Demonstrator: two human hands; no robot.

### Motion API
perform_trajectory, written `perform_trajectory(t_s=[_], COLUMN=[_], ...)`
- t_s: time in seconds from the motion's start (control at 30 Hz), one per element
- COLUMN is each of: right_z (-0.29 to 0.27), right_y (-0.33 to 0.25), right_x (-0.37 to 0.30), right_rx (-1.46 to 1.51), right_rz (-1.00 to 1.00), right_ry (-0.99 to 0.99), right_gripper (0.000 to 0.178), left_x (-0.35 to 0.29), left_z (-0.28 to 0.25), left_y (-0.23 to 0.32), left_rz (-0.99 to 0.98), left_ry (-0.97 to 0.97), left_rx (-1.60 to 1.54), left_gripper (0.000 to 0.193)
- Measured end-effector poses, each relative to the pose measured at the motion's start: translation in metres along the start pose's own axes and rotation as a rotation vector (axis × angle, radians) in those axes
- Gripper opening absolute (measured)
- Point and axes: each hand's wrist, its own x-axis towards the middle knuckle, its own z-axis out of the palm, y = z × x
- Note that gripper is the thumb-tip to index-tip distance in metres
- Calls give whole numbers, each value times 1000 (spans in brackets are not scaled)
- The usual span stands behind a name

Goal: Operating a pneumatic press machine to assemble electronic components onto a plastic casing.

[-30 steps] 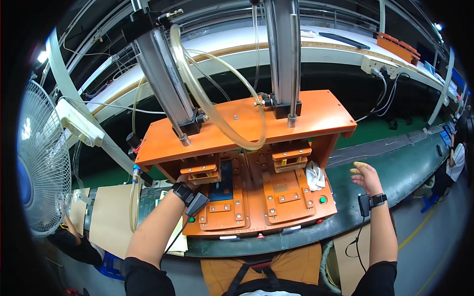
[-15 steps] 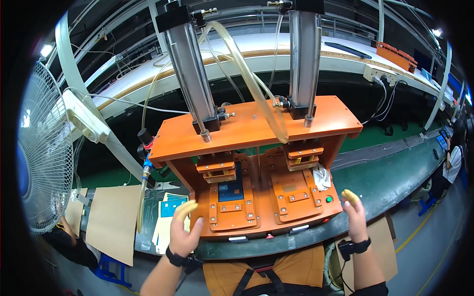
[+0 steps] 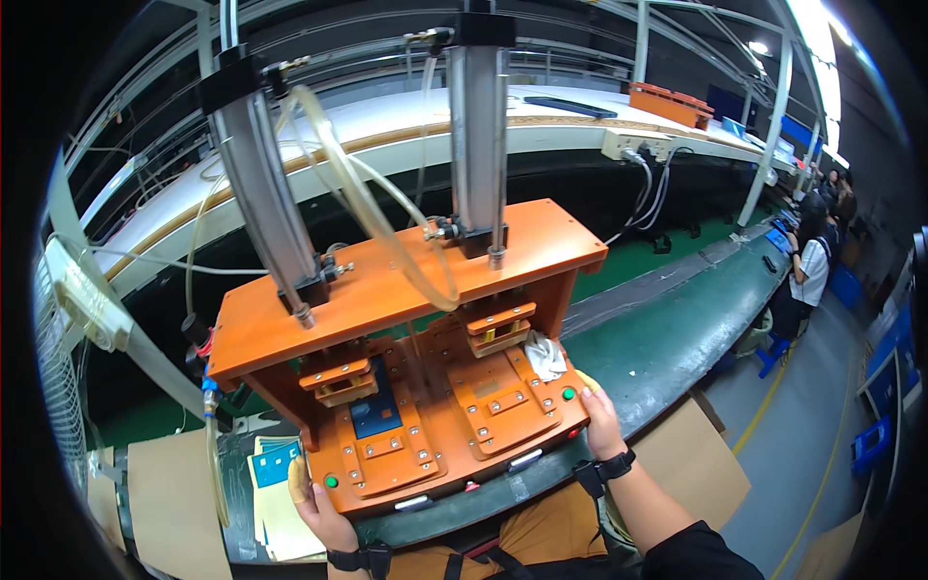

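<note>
My left hand (image 3: 319,507) is at the front left corner of an orange two-station press (image 3: 425,290). Its fingers stretch along the side and its thumb is apart, near a green button (image 3: 332,481). Against the front right corner lies my right hand (image 3: 603,425), fingers extended beside another green button (image 3: 568,393). Yellow covers show on fingertips of both hands. Neither hand holds a loose item. A dark blue flat piece (image 3: 375,411) lies in the left station, under a raised press head (image 3: 340,379). The right station's fixture plate (image 3: 498,391) shows no blue piece.
A white cloth (image 3: 545,358) sits on the press's right side. Left of it are pale sheets (image 3: 280,527) with a blue piece (image 3: 275,466), cardboard (image 3: 179,503) and a fan (image 3: 63,358). Air hoses (image 3: 362,188) loop above. Other people (image 3: 807,256) are at the far right.
Both hands have come in from beside the press to its front corners. My view has turned right, so the press sits further left and a person at the far right shows more fully.
</note>
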Motion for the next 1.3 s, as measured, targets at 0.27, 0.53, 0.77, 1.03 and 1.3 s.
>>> perform_trajectory(t_s=[0.27,0.53,0.77,1.03,1.3], right_z=[7,7,4,9,6], right_y=[5,6,9,5,7], right_x=[1,-1,0,-1,-2], right_rx=[57,-15,14,31,17], right_rz=[-25,-71,-69,-56,-44], right_ry=[65,90,98,103,131], right_gripper=[41,41,41,40,39], left_x=[-4,-5,-4,-3,-2], left_z=[14,12,14,14,16], left_y=[14,12,12,14,18], left_rz=[60,58,102,-14,2], left_ry=[67,31,15,43,-23], left_rx=[-192,-143,-117,-292,-260], left_gripper=[40,39,42,51,53])
